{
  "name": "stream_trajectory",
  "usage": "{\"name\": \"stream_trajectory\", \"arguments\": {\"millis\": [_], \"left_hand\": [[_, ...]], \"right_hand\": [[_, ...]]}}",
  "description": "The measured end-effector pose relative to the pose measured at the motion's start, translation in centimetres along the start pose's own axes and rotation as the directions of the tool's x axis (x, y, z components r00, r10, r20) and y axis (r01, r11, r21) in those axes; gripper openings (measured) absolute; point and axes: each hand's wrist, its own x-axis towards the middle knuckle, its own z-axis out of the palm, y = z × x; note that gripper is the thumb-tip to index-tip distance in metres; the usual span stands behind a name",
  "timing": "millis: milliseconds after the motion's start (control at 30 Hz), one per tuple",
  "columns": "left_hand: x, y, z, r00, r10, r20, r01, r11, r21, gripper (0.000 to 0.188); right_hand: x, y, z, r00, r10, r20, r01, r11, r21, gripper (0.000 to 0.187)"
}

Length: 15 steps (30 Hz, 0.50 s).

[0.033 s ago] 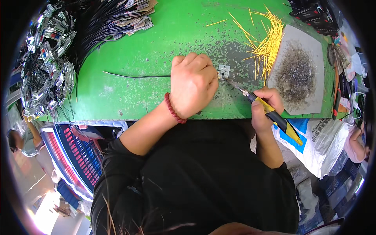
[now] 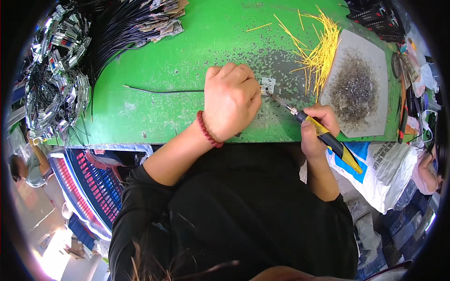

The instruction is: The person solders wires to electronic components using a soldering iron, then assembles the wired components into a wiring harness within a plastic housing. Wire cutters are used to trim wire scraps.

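With my right hand (image 2: pixel 318 129) I grip a yellow and black soldering iron (image 2: pixel 332 142), its thin metal tip slanting up and left. That tip is at the lower edge of a small white circuit board (image 2: pixel 268 85) on the green bench; whether it touches is too fine to tell. My left hand (image 2: pixel 232 100), a red beaded bracelet on its wrist, is closed just left of the board. Under it runs a black cable (image 2: pixel 164 91) whose bare end lies to the left. My knuckles hide the fingertips and most of the join at the board.
Yellow wires (image 2: pixel 318 56) lie loosely heaped at the back right, beside a grey sheet (image 2: pixel 344 42) bearing dark debris. Black cables with boards (image 2: pixel 140 28) are bunched at the back left. Silvery connectors (image 2: pixel 49 103) pile up at the left edge. A white bag (image 2: pixel 389 173) sits below the bench's right.
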Motion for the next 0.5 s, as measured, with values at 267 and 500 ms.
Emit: {"name": "stream_trajectory", "arguments": {"millis": [267,500], "left_hand": [[0.0,-0.5,-0.1,1.0,-0.005,0.007,0.006,0.999,-0.038,0.011],[-0.3,-0.9,-0.6,0.999,-0.002,-0.042,0.001,1.0,-0.026,0.012]], "right_hand": [[0.3,-0.1,0.2,0.999,-0.023,0.032,0.024,0.999,-0.028,0.024],[1.1,-0.8,2.4,0.986,0.053,0.158,-0.022,0.982,-0.189,0.036]]}}
